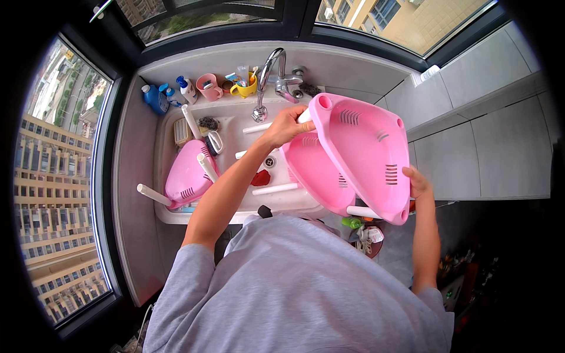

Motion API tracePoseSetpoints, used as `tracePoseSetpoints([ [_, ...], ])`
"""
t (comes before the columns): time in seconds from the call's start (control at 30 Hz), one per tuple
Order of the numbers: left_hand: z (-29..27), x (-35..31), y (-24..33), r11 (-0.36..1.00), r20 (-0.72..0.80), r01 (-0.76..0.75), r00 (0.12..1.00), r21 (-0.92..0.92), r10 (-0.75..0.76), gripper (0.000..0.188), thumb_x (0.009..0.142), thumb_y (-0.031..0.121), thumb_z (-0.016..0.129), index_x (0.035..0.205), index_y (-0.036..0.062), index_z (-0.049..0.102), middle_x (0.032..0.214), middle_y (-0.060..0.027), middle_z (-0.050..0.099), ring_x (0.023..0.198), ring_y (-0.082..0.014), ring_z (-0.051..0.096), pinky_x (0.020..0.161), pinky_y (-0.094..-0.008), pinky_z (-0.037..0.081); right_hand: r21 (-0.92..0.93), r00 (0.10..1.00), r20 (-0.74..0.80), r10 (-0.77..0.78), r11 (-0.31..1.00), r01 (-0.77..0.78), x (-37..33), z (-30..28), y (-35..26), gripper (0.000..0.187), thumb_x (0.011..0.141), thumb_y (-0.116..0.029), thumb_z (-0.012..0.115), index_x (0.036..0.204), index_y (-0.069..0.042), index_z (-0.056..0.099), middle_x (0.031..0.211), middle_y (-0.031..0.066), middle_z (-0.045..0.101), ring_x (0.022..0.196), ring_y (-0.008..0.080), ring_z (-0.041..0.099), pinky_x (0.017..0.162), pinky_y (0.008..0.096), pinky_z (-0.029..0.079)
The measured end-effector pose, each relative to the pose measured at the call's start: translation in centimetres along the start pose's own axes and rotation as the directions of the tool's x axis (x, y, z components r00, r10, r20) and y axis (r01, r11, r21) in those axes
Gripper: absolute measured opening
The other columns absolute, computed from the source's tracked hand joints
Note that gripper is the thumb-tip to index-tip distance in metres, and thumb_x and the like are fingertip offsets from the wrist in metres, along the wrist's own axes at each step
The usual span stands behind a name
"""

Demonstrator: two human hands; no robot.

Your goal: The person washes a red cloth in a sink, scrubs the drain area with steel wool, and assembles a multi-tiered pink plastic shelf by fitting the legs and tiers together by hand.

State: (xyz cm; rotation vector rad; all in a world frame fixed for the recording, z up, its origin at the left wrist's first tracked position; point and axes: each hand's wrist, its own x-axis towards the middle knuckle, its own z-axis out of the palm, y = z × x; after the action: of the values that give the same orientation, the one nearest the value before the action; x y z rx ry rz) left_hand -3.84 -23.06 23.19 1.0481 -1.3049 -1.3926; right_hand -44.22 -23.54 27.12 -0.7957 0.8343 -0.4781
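Observation:
A pink corner-shelf tray with slotted walls is held up at the right of the sink. My left hand is closed around a short white tube at the tray's upper left corner. On the opposite side, my right hand grips the tray's right rim, its fingers partly hidden. Beneath it a second pink tray rests over the sink's right part, with white tubes sticking out to its left. A third pink tray, with several white tubes upright in it, lies in the sink's left side.
The white sink has a chrome faucet behind it. Along the back ledge stand a blue bottle, a pump bottle, a pink mug and a yellow mug. A red cloth lies near the drain. Tiled walls bound the right.

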Motion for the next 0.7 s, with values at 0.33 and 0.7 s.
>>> tracePoseSetpoints([
  [0.33,1.2,5.4,-3.5,0.995,-0.344,-0.086,0.934,0.055,0.099,0.044,0.076,0.032,0.076,0.105,0.0022,0.062,0.093,-0.0042,0.064,0.085,-0.0123,0.059,0.073,-0.0268,0.047,0.064,0.849,-0.471,-0.239,0.951,0.304,-7.5,1.4,0.3,0.052,0.075,-0.018,0.049,0.119,0.010,0.048,0.107,0.0208,0.060,0.095,0.0285,0.062,0.084,0.0380,0.052],
  [0.7,6.2,0.3,-18.1,0.863,-0.386,0.446,0.858,0.236,-0.338,0.034,0.072,0.027,0.069,0.091,-0.0016,0.068,0.084,-0.0131,0.070,0.079,-0.0228,0.067,0.073,-0.0346,0.052,0.045,0.597,-0.715,-0.364,0.828,0.558,-8.3,2.0,2.3,0.046,0.074,-0.010,0.054,0.117,0.006,0.049,0.104,0.0172,0.058,0.093,0.0267,0.061,0.082,0.0358,0.051],
])
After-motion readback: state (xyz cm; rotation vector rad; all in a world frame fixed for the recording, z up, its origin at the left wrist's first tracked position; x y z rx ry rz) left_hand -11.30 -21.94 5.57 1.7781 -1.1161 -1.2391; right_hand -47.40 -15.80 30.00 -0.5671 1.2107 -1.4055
